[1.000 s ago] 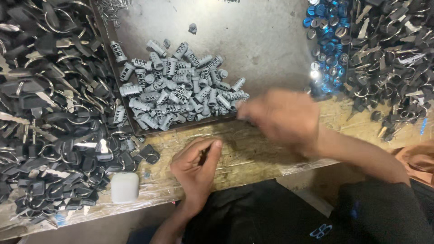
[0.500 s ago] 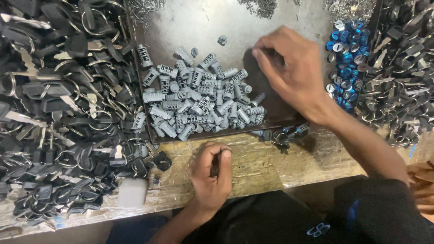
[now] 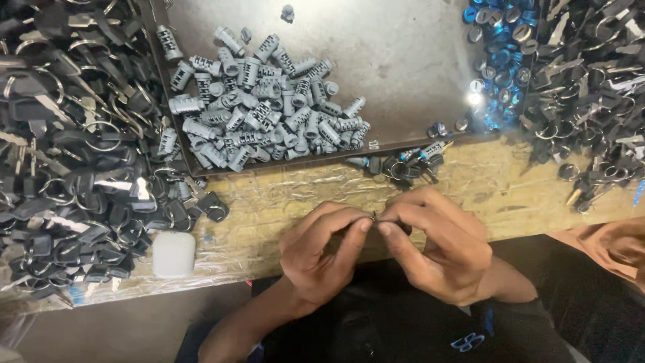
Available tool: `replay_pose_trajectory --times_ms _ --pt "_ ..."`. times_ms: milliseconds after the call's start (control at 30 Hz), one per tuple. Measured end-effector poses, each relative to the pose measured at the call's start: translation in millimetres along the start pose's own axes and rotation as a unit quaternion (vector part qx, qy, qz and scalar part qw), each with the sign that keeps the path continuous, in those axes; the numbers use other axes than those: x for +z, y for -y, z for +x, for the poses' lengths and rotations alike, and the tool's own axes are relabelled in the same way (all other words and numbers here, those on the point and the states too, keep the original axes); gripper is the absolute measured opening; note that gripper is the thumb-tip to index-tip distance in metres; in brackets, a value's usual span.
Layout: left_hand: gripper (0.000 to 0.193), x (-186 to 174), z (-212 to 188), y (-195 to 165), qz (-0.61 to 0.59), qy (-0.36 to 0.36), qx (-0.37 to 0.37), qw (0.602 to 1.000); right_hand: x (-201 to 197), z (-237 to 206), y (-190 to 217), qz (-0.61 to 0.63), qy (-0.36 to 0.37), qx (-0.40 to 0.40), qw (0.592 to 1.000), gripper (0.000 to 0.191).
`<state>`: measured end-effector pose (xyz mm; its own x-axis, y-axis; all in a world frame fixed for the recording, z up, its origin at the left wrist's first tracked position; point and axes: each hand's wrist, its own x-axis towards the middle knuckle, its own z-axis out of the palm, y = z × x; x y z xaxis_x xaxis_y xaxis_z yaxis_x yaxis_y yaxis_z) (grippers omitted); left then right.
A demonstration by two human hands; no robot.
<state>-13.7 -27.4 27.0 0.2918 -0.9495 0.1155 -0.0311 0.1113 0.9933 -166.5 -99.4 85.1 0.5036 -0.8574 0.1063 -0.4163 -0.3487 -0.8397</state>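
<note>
Wooden bench (image 3: 282, 195) — small part (image 3: 375, 216) pinched, axis unclear

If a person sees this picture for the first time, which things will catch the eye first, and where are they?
First, the two hands at the bottom centre: the left hand and right hand meet fingertip to fingertip over a small dark part. Above them, a pile of grey metal cylinders lies on a dark tray. A large heap of black keys fills the left side, and shiny blue caps sit at the upper right.
</note>
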Motion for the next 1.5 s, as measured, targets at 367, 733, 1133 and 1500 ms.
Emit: replay_pose_trajectory --times_ms 367,733,1133,1500 --pt "0.01 11.3 -16.3 -4.6 0.067 0.002 0.049 0.997 -2.3 -22.2 -1.4 0.001 -0.017 0.025 1.0 0.013" --pt "0.003 -1.3 3.5 10.5 -0.053 0.112 -0.125 0.984 -27.2 22.6 -50.3 0.081 0.155 0.089 0.981 0.011" --pt "0.002 8.5 -5.4 38.7 -0.044 0.029 -0.175 0.983 -42.4 157.7 -126.5 -0.412 0.057 -0.14 0.898 0.029" --pt "0.003 13.4 -5.9 38.3 -0.054 0.031 -0.184 0.981 -53.7 155.9 -121.0 -0.285 0.026 -0.121 0.951 0.016"
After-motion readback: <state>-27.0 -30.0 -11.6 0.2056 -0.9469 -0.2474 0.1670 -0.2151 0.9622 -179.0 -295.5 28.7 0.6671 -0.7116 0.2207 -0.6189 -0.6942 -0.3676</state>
